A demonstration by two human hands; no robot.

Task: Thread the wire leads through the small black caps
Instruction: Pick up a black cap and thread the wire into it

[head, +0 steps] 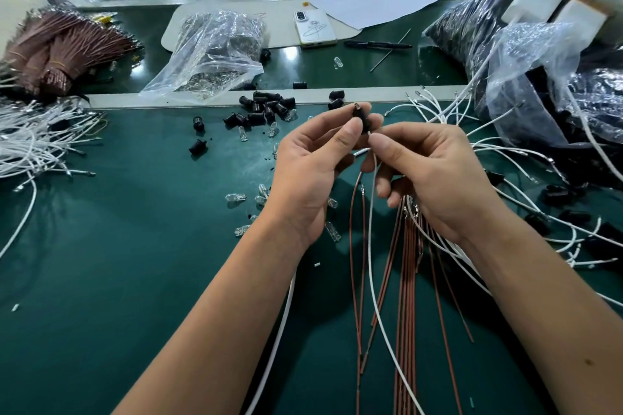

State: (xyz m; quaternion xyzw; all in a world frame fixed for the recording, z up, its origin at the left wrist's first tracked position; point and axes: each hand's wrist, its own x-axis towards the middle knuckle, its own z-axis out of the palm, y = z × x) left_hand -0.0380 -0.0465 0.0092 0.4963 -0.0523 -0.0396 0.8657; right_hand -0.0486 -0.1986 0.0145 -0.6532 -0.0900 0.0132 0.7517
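Loose caps (266, 108) lie behind the hands (371, 165); wire leads (409, 296) on the surface (135, 246) beneath; bags (215, 50) farther back.

Both forearms bare, no sleeves; left hand (310, 175), right hand (435, 175) ungloved.

Bare green mat (118, 263) lies open at lower left; loose black caps (266, 108) and white wires (40, 141) crowd beyond.

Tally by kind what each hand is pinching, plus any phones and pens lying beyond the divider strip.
Pinched black cap, in the left hand: 1
Pinched white wire, in the right hand: 1
phone: 1
pen: 1
Total: 4
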